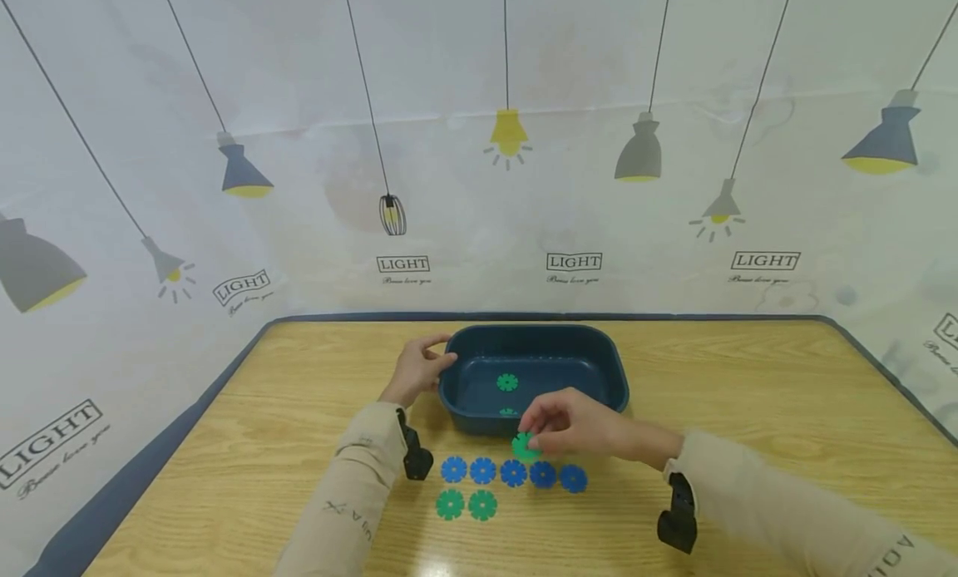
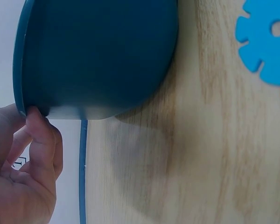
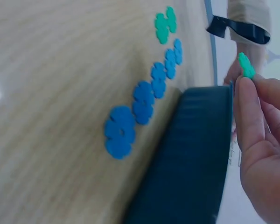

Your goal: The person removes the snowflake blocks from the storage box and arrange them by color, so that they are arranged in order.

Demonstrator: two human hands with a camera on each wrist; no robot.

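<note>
My left hand (image 1: 421, 371) pinches the left rim of a dark blue plastic basin (image 1: 479, 424) between thumb and fingers; the left wrist view shows the fingertips at the rim (image 2: 19, 70). My right hand (image 1: 580, 425) holds a green notched plastic disc (image 1: 523, 450) by thumb and fingertips, just in front of the basin's near wall. In the right wrist view that green disc (image 3: 245, 65) appears edge-on. Inside the basin lies another green disc (image 1: 507, 382), and a sliver of green (image 1: 508, 411) shows by the near wall, the rest hidden.
Several blue notched discs (image 1: 482, 470) form a row on the wooden table (image 1: 718, 377) before the basin. Nearer me, two green discs (image 1: 450, 505) lie side by side below the row's left end. A lamp-patterned curtain (image 1: 464, 286) borders the table's back.
</note>
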